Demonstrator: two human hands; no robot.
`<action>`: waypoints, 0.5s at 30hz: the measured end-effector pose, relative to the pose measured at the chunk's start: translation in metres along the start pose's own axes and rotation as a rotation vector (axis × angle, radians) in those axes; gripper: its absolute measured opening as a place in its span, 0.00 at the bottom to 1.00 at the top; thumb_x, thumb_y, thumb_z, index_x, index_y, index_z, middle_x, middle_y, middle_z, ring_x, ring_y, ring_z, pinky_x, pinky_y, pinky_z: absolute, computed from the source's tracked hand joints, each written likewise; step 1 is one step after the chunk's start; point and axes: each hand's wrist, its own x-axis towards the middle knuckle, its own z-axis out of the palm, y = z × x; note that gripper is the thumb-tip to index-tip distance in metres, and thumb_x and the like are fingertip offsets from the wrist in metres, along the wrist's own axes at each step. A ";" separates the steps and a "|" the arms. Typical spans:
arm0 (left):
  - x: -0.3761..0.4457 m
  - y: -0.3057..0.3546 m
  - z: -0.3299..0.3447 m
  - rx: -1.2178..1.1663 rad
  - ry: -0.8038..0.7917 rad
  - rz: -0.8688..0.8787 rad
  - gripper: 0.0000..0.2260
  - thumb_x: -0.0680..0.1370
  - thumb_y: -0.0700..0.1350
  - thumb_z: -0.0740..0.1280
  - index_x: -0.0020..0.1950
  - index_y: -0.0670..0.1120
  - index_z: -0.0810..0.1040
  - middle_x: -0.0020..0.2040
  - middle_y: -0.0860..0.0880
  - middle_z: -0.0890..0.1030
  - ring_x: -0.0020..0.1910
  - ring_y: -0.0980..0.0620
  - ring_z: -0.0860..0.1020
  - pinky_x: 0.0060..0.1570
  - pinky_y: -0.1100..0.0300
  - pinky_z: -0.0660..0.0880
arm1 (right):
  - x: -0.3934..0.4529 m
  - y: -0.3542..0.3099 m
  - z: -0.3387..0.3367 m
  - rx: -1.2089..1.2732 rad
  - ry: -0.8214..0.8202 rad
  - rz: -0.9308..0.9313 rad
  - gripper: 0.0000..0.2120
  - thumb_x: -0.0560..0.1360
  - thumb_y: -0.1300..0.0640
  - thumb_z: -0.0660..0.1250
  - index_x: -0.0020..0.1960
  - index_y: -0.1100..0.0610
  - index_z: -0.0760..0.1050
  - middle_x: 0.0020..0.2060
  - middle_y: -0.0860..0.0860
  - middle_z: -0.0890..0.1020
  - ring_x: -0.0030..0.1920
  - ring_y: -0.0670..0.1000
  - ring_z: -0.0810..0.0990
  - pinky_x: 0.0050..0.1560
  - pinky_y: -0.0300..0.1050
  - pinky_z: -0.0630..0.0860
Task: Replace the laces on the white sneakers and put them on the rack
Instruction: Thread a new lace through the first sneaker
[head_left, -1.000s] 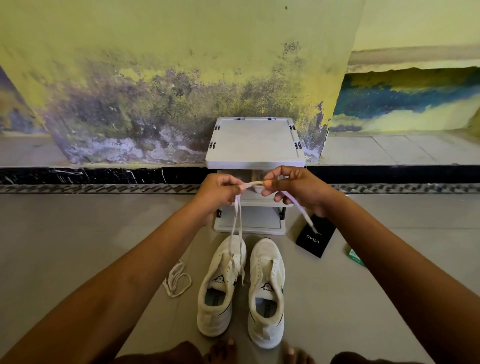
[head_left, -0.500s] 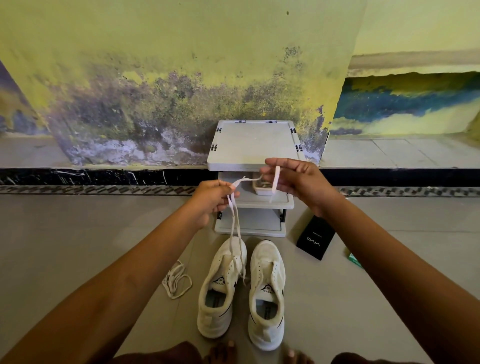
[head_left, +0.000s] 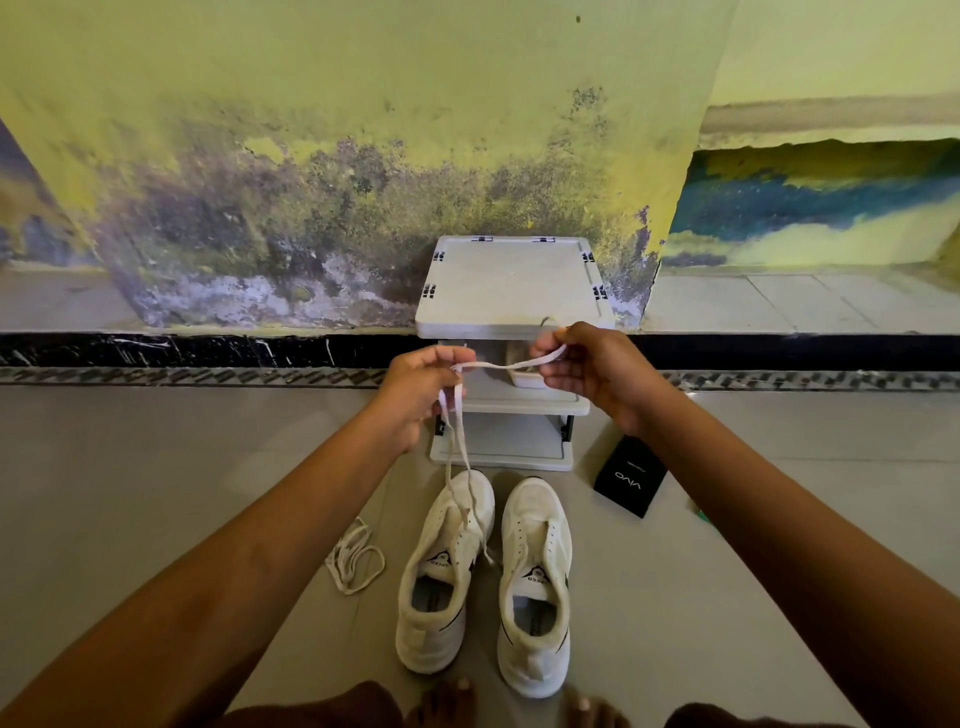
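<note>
Right now both hands are raised in front of the rack (head_left: 506, 283), a white lace (head_left: 498, 365) stretched between them. Left hand (head_left: 422, 393) pinches the lace between thumb and curled fingers; right hand (head_left: 587, 370) pinches the other part, fingers curled round it, lace end poking out past the knuckles. Between the hands the lace sags slightly, crossing in front of the rack's middle shelf. From the left hand two strands drop straight down to the left sneaker (head_left: 448, 574), running into its eyelet area, one loose end trailing over the tongue toward the gap between the shoes. Right sneaker (head_left: 535, 584) stands just beside the left one, parallel, toes pointing at the rack, its own lace in place. Both shoes on the floor, below and nearer the person than the hands, not on the rack. Spare lace (head_left: 356, 557) lies bunched on the tiles left of the left sneaker, under the left forearm, touching nothing else. Small white tray (head_left: 527, 378) on the rack's middle shelf, partly hidden behind the right hand. Black box (head_left: 630, 476) on the floor right of the rack, under the right wrist. Bare toes at bottom edge, behind the heels.
</note>
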 end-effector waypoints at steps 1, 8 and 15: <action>0.000 0.000 0.001 -0.003 0.000 -0.003 0.10 0.77 0.33 0.62 0.51 0.44 0.80 0.40 0.52 0.81 0.35 0.56 0.75 0.34 0.65 0.71 | 0.000 0.000 0.001 -0.006 0.001 0.008 0.15 0.78 0.61 0.54 0.42 0.59 0.78 0.33 0.50 0.83 0.32 0.45 0.80 0.37 0.36 0.79; 0.004 -0.004 -0.001 0.078 0.188 0.026 0.09 0.79 0.41 0.63 0.55 0.40 0.80 0.50 0.45 0.80 0.41 0.55 0.76 0.35 0.67 0.69 | 0.002 0.004 0.003 -0.167 -0.001 -0.125 0.14 0.79 0.59 0.53 0.44 0.55 0.76 0.26 0.46 0.74 0.31 0.45 0.75 0.41 0.37 0.74; 0.002 0.006 -0.005 0.029 0.128 0.068 0.14 0.75 0.37 0.69 0.60 0.43 0.75 0.49 0.43 0.81 0.38 0.56 0.79 0.37 0.67 0.74 | -0.001 0.005 0.010 -0.247 0.015 -0.135 0.19 0.79 0.55 0.61 0.32 0.53 0.81 0.34 0.51 0.78 0.30 0.45 0.69 0.34 0.37 0.71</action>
